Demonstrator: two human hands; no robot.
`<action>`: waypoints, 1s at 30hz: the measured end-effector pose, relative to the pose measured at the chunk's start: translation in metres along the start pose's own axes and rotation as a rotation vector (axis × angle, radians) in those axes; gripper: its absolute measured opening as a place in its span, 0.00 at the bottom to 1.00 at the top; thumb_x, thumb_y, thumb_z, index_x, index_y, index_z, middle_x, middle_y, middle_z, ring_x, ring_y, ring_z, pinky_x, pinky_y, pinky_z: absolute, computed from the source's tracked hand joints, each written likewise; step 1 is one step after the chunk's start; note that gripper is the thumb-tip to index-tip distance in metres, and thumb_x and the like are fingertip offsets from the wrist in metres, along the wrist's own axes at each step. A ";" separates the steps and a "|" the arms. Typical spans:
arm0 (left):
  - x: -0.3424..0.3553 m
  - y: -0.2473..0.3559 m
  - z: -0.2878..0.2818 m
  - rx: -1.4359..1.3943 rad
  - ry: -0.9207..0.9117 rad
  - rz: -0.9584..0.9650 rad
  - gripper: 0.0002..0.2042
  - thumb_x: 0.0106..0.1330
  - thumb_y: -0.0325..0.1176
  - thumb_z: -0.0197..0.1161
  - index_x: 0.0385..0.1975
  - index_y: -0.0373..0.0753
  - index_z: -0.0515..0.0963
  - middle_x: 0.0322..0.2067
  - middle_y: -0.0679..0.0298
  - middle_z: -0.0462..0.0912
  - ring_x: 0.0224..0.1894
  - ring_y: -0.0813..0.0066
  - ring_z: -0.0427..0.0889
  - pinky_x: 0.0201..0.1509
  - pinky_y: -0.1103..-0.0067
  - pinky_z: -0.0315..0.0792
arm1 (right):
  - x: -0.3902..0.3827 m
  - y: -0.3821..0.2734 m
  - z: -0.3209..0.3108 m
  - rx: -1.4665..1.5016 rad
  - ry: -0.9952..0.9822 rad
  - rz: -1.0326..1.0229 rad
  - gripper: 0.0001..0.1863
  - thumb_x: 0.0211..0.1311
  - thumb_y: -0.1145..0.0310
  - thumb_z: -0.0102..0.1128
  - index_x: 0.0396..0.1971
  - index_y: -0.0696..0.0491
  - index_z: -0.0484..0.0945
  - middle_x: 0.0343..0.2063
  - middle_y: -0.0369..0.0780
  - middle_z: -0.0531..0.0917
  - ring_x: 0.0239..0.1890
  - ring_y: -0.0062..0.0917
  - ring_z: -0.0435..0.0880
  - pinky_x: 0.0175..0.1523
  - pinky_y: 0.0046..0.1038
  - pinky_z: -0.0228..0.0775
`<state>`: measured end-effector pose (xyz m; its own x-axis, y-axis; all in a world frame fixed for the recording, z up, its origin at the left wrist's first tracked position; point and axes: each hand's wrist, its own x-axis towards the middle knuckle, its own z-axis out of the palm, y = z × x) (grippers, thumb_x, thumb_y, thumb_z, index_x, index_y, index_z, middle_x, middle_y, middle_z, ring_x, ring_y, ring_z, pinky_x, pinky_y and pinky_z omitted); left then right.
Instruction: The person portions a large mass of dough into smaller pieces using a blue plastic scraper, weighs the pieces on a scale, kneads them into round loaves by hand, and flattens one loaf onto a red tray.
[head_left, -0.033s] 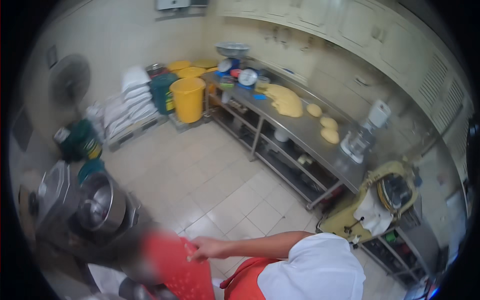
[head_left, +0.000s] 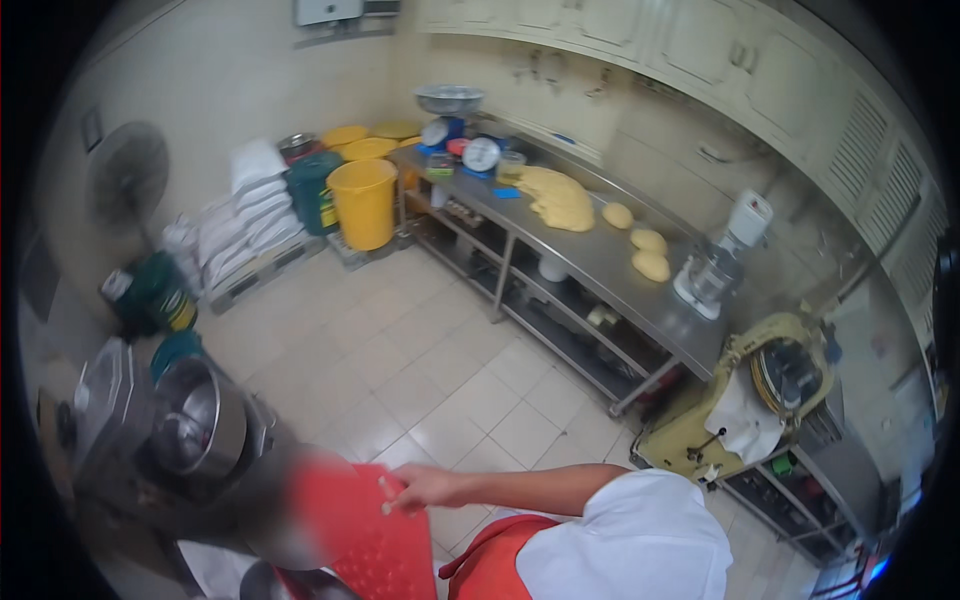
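From the lower edge, my right arm in a white sleeve reaches left across the view. My right hand [head_left: 430, 487] has its fingers closed at the upper edge of a red sheet-like thing with a straight side and pale dots [head_left: 385, 555]. I cannot make out its kind, and its left part is smeared by a blur. A red apron [head_left: 500, 550] shows beside the sleeve. Metal bowls [head_left: 268, 582] peek out at the lower edge, near the red thing. My left hand is not in view.
At left stands a mixer with a steel bowl [head_left: 200, 415]. Across the tiled floor, a steel table [head_left: 600, 262] bears a large dough mass [head_left: 555, 200], dough balls [head_left: 650, 265], scales [head_left: 481, 155] and a small white mixer [head_left: 712, 275]. A yellow bin [head_left: 363, 205] and stacked sacks [head_left: 262, 200] stand behind.
The whole room has shifted slightly left in the view. My right hand and the red thing appear a little further right, with the hand still at its edge.
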<state>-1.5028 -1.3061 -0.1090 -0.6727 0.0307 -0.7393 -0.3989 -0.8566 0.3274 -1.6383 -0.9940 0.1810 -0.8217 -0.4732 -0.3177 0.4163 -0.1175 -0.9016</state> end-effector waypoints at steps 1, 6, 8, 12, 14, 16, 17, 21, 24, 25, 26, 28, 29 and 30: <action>0.004 -0.016 0.019 0.063 -0.032 -0.050 0.20 0.71 0.34 0.55 0.58 0.29 0.69 0.52 0.49 0.78 0.52 0.55 0.81 0.57 0.60 0.78 | -0.033 0.002 -0.042 -0.008 0.057 -0.010 0.09 0.60 0.74 0.61 0.26 0.51 0.69 0.28 0.33 0.79 0.24 0.15 0.71 0.31 0.21 0.64; 0.066 -0.106 0.175 0.403 -0.299 -0.153 0.22 0.72 0.36 0.55 0.60 0.30 0.67 0.55 0.50 0.77 0.54 0.56 0.80 0.58 0.61 0.78 | -0.211 0.073 -0.209 0.052 0.504 -0.168 0.03 0.63 0.75 0.58 0.30 0.52 0.73 0.30 0.34 0.79 0.31 0.16 0.75 0.35 0.21 0.66; 0.100 -0.178 0.274 0.644 -0.462 -0.120 0.22 0.74 0.34 0.52 0.65 0.35 0.63 0.60 0.49 0.73 0.60 0.53 0.76 0.63 0.55 0.73 | -0.283 0.131 -0.263 0.214 0.759 -0.200 0.02 0.62 0.76 0.59 0.33 0.54 0.76 0.30 0.34 0.79 0.31 0.17 0.76 0.37 0.22 0.69; 0.168 -0.351 0.437 0.847 -0.717 -0.141 0.24 0.64 0.20 0.58 0.62 0.36 0.66 0.56 0.57 0.77 0.57 0.61 0.78 0.60 0.67 0.75 | -0.358 0.178 -0.332 0.653 1.119 -0.367 0.08 0.61 0.83 0.56 0.37 0.55 0.74 0.34 0.37 0.80 0.35 0.22 0.81 0.44 0.26 0.74; 0.166 -0.464 0.514 0.878 -0.715 -0.247 0.24 0.66 0.19 0.54 0.63 0.37 0.65 0.57 0.57 0.76 0.55 0.60 0.78 0.58 0.67 0.76 | -0.365 0.224 -0.382 0.676 1.192 -0.621 0.09 0.61 0.84 0.55 0.38 0.54 0.73 0.35 0.37 0.80 0.38 0.24 0.81 0.45 0.28 0.76; 0.179 -0.546 0.577 0.899 -0.754 -0.219 0.22 0.65 0.18 0.55 0.60 0.34 0.68 0.53 0.55 0.78 0.52 0.61 0.80 0.56 0.68 0.76 | -0.353 0.249 -0.434 0.814 1.254 -0.878 0.11 0.60 0.85 0.54 0.40 0.53 0.73 0.35 0.38 0.80 0.41 0.27 0.82 0.48 0.31 0.77; 0.190 -0.583 0.605 0.927 -0.759 -0.175 0.21 0.64 0.17 0.55 0.58 0.33 0.69 0.52 0.55 0.79 0.52 0.61 0.80 0.55 0.69 0.76 | -0.340 0.252 -0.463 0.845 1.304 -0.897 0.10 0.61 0.84 0.55 0.39 0.53 0.73 0.35 0.38 0.80 0.41 0.27 0.82 0.49 0.31 0.77; 0.256 -0.685 0.691 1.050 -0.660 0.048 0.20 0.60 0.18 0.61 0.54 0.31 0.72 0.43 0.54 0.83 0.43 0.66 0.82 0.47 0.72 0.77 | -0.282 0.227 -0.566 1.003 1.332 -0.779 0.01 0.67 0.76 0.56 0.35 0.53 0.76 0.32 0.39 0.81 0.38 0.26 0.83 0.45 0.33 0.78; 0.287 -0.750 0.723 1.239 -0.510 0.144 0.18 0.59 0.19 0.63 0.51 0.30 0.72 0.38 0.55 0.84 0.37 0.69 0.82 0.41 0.75 0.78 | -0.275 0.222 -0.625 0.794 1.194 -0.155 0.13 0.70 0.60 0.56 0.31 0.55 0.78 0.27 0.39 0.83 0.29 0.24 0.84 0.38 0.29 0.79; 0.300 -0.764 0.734 1.292 -0.468 0.215 0.17 0.59 0.20 0.64 0.49 0.30 0.73 0.36 0.55 0.84 0.34 0.70 0.82 0.39 0.76 0.77 | -0.278 0.217 -0.641 0.449 1.144 0.001 0.14 0.68 0.60 0.59 0.31 0.57 0.79 0.28 0.41 0.84 0.30 0.25 0.85 0.38 0.28 0.78; 0.312 -0.775 0.744 1.282 -0.446 0.202 0.17 0.59 0.20 0.64 0.49 0.30 0.73 0.36 0.55 0.84 0.34 0.70 0.82 0.39 0.76 0.77 | -0.283 0.211 -0.655 0.105 1.060 0.150 0.16 0.66 0.59 0.61 0.31 0.58 0.80 0.29 0.42 0.85 0.31 0.27 0.85 0.39 0.28 0.77; 0.349 -0.787 0.755 1.306 -0.606 0.134 0.14 0.60 0.23 0.65 0.45 0.31 0.73 0.36 0.55 0.83 0.34 0.70 0.83 0.37 0.78 0.77 | -0.293 0.148 -0.680 -0.055 1.282 0.162 0.15 0.64 0.60 0.63 0.32 0.59 0.81 0.30 0.44 0.85 0.32 0.30 0.86 0.39 0.29 0.77; 0.376 -0.784 0.757 1.215 -0.735 0.111 0.13 0.61 0.26 0.65 0.44 0.32 0.73 0.35 0.56 0.83 0.34 0.70 0.83 0.38 0.77 0.77 | -0.292 0.112 -0.695 -0.215 1.516 0.127 0.14 0.62 0.62 0.65 0.33 0.60 0.81 0.30 0.45 0.86 0.33 0.33 0.86 0.40 0.29 0.77; 0.402 -0.789 0.769 1.103 -0.883 0.098 0.13 0.62 0.29 0.66 0.43 0.33 0.73 0.35 0.57 0.84 0.35 0.71 0.83 0.38 0.76 0.77 | -0.288 0.088 -0.725 -0.352 1.600 0.082 0.14 0.61 0.64 0.65 0.37 0.60 0.81 0.34 0.47 0.85 0.37 0.37 0.86 0.42 0.32 0.77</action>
<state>-1.9376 -0.2223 -0.2122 -0.7245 0.6546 -0.2160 -0.3268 -0.0503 0.9438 -1.6475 -0.2353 -0.0197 -0.4394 0.8894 -0.1258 0.5568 0.1598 -0.8151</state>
